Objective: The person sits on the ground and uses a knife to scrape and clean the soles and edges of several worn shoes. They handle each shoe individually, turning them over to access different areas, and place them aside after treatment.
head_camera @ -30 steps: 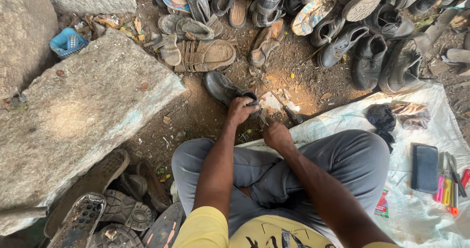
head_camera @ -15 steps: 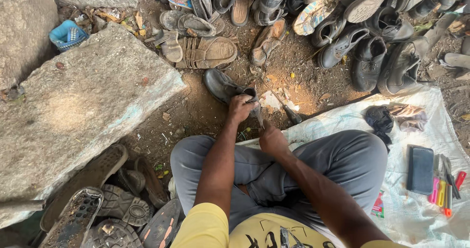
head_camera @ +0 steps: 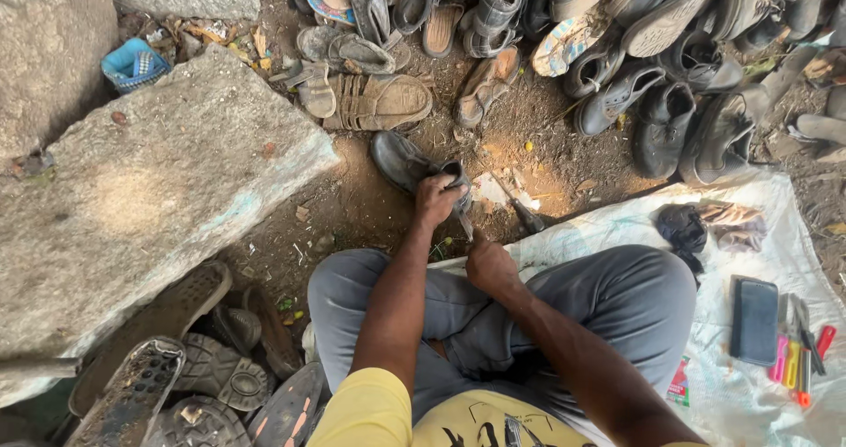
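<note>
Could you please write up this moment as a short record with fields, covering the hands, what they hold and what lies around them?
setting: person sitting cross-legged on a white sheet over dirt ground
left hand: left hand grips the heel end of a dark shoe
right hand: right hand closed just below the shoe; any tool in it is too small to tell
left of person: large stone slab, worn soles
ahead: pile of shoes and sandals
right of person: dark flat case, coloured tools, dark cloth

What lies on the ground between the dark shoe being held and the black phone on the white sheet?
In the head view, between the dark shoe and the black phone lie a small tool, the white sheet and crumpled dark cloths.
</note>
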